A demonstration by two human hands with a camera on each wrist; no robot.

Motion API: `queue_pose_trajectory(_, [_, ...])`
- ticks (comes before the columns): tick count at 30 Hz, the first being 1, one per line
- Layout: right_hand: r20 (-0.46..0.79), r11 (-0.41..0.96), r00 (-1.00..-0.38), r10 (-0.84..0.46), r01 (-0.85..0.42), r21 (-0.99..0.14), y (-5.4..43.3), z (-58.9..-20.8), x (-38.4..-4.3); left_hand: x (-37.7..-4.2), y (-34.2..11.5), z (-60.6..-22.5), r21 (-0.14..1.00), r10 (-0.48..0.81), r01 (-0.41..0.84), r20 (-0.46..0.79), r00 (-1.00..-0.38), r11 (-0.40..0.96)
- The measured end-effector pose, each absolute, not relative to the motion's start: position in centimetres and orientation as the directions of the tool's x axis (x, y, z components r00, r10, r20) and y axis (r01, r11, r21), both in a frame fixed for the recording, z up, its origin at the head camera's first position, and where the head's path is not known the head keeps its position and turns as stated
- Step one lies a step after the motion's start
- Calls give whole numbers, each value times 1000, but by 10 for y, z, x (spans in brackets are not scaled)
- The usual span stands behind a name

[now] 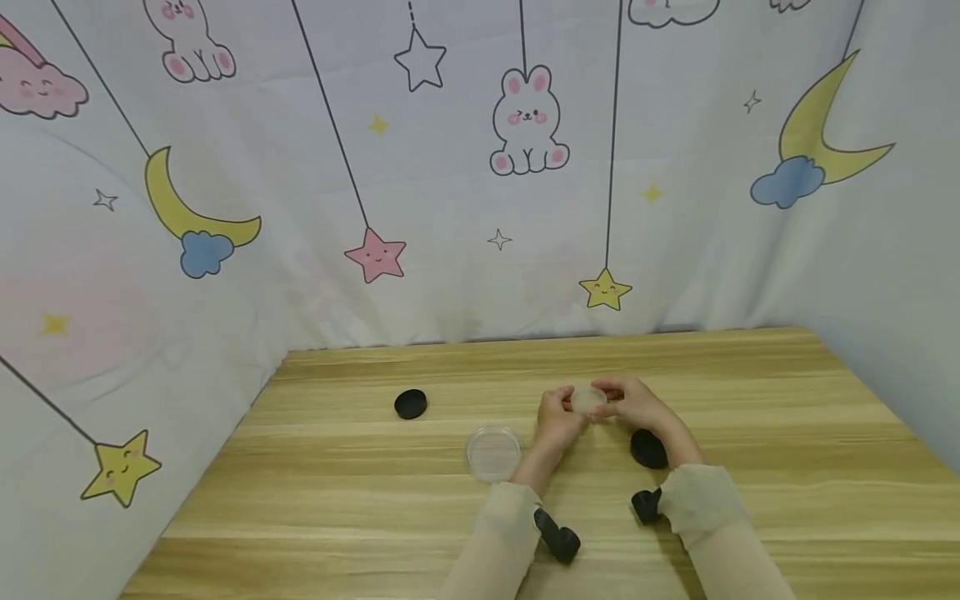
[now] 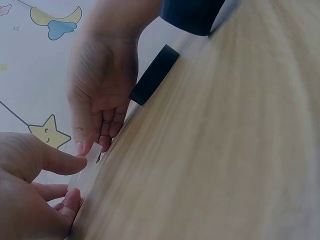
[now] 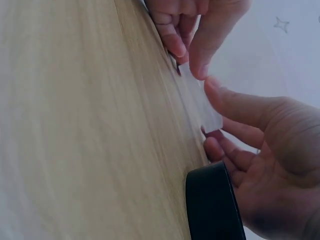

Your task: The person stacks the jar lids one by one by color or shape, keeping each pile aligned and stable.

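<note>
Both hands hold a small, round, translucent plastic dish (image 1: 588, 401) between them, low over the wooden table. My left hand (image 1: 559, 418) pinches its left side, with the thumb and fingers at the rim in the left wrist view. From the right, my right hand (image 1: 637, 407) grips the opposite rim between thumb and fingers. The right wrist view shows the dish (image 3: 202, 102) edge-on, its underside close to the tabletop. A black round cap (image 1: 648, 448) lies beside the right wrist; edge-on, the same cap (image 2: 155, 75) appears in the left wrist view.
A larger clear round dish (image 1: 493, 454) lies left of the left forearm. Farther left and back is another black round cap (image 1: 410, 404). The wooden table (image 1: 337, 500) meets a white cloth backdrop (image 1: 450, 183) printed with rabbits, stars and moons. Black camera mounts (image 1: 558, 537) sit on both wrists.
</note>
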State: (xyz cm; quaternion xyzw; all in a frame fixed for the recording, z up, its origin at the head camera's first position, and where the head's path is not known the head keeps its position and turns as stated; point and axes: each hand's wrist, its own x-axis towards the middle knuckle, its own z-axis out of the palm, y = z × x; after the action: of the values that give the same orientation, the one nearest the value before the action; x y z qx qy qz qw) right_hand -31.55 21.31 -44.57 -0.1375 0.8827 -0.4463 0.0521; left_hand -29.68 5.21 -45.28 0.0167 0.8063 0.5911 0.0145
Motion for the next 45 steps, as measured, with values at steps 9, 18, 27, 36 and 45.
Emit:
queue_pose_trajectory(9, [75, 557, -944, -321, -252, -791, 213, -440, -312, -296, 50, -446, 980, 100, -31, -52, -994, 195])
queue_pose_trajectory(18, [45, 475, -968, -246, -160, -865, 214, -433, -311, -299, 38, -431, 998, 212, 11, -2, -977, 61])
queue_pose_trajectory(27, [44, 368, -973, -225, -127, -921, 206, -416, -306, -304, 21, -413, 1000, 239, 25, 22, -971, 7])
queue_pose_trajectory(36, [124, 305, -972, -202, -183, -935, 184, -397, -295, -300, -6, -388, 997, 298, 83, 80, -951, -3])
queue_pose_trajectory(45, [189, 222, -957, -221, -238, -945, 151, -387, -283, -288, -44, -375, 992, 345, 118, 123, -931, -37])
